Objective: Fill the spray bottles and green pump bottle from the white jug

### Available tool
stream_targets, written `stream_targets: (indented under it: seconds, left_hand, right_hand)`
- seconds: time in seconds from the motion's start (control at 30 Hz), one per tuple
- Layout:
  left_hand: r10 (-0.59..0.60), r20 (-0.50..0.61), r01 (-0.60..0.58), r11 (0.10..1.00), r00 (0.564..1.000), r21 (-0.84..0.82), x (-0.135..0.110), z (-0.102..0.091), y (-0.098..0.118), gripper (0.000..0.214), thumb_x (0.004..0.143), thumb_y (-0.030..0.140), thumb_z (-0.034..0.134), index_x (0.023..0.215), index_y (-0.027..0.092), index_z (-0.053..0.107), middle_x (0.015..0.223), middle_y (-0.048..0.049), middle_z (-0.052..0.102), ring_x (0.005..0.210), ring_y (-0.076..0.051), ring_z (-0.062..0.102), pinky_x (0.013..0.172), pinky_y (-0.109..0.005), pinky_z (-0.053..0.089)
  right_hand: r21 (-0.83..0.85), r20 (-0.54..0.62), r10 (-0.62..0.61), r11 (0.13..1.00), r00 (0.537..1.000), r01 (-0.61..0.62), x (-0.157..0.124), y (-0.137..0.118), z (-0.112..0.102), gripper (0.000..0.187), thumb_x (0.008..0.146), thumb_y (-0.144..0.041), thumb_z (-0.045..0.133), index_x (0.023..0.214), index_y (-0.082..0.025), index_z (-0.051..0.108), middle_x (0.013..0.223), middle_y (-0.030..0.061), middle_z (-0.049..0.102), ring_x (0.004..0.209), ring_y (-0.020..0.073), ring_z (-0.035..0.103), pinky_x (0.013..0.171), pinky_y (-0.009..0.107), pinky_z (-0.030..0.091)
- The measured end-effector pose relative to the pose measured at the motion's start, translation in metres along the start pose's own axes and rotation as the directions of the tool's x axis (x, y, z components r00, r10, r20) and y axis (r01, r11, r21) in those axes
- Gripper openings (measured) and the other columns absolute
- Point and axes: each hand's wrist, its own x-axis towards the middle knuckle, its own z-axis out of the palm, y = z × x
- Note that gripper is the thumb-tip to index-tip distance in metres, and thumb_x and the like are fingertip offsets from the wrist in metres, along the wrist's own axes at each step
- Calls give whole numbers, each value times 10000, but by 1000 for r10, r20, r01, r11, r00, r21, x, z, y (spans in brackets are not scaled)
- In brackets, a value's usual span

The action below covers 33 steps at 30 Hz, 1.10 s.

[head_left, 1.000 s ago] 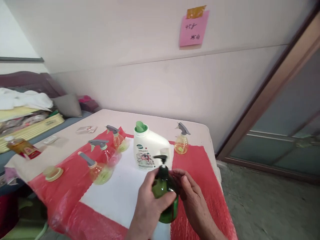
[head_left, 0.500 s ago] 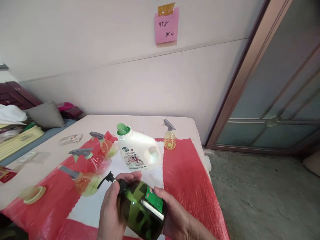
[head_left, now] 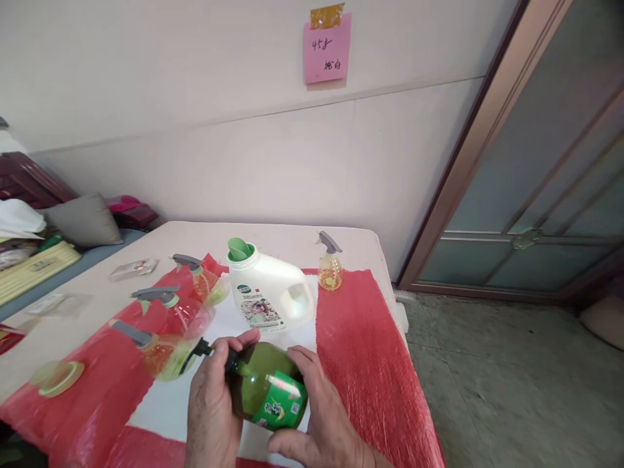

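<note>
A dark green pump bottle with a black pump head and a green label lies tilted between my hands, above the white sheet. My left hand is wrapped round its neck end, just below the pump. My right hand cups the base end, thumb beneath and fingers over the top. Behind the bottle stands a white detergent jug with a green spout and a printed flower label. To the left, three spray bottles with grey triggers lie on their sides, the nearest an orange-and-green one.
An upright yellow spray bottle stands right of the jug. A pale yellow lid lies at left on the red cloth. Clear plastic packs sit further back. A pink note is taped to the wall.
The pump bottle has turned about its length, bringing its green label round to the front. My right hand's fingers and thumb have spread to a new grip on the base end.
</note>
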Motion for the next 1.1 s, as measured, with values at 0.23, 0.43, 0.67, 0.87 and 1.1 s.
stream_targets:
  seconds: [0.23, 0.43, 0.67, 0.87, 1.1]
  left_hand:
    - [-46, 81, 50, 998, 996, -48, -4, -7, 6, 298, 771, 468, 654, 733, 195, 539, 990, -78, 731, 949, -271, 659, 729, -350, 536]
    - [-50, 7, 50, 999, 999, 21, 2, -14, 7, 321, 744, 497, 670, 745, 201, 547, 996, -76, 728, 927, -273, 655, 720, -371, 540]
    - [-95, -74, 95, 995, 993, -2, 6, -1, 5, 282, 726, 434, 701, 752, 196, 551, 965, -73, 736, 919, -255, 664, 722, -340, 527]
    - [-91, -8, 91, 996, 996, -9, 2, -1, 8, 267, 734, 429, 685, 718, 194, 559, 815, -39, 713, 816, -221, 657, 724, -328, 524]
    - [-15, 68, 5, 990, 998, 140, -2, 5, -5, 320, 672, 463, 731, 687, 178, 587, 792, -79, 707, 765, -251, 648, 697, -360, 527]
  right_hand:
    - [709, 452, 311, 444, 836, -548, 7, -13, -5, 536, 887, -632, 472, 1178, -192, 565, 1145, 114, 619, 1082, 279, 599, 896, 457, 487]
    - [666, 394, 185, 618, 900, -418, 0, -16, 4, 595, 737, -569, 663, 1182, -189, 557, 1063, 89, 639, 1012, 276, 620, 899, 450, 491]
    - [-228, 86, -26, 973, 996, 45, 0, 12, 12, 992, 500, -200, 813, 1413, -192, 426, 1468, 202, 339, 1370, 415, 309, 1109, 549, 324]
    - [37, 140, 77, 996, 987, -83, 0, -1, 0, 968, 579, -462, 859, 1417, -252, 423, 1386, 134, 466, 1280, 346, 449, 1082, 503, 367]
    - [-105, 200, 313, 949, 928, -298, -2, -11, -7, 1119, 423, -373, 913, 1420, -288, 412, 1279, 112, 561, 1158, 364, 533, 958, 481, 438]
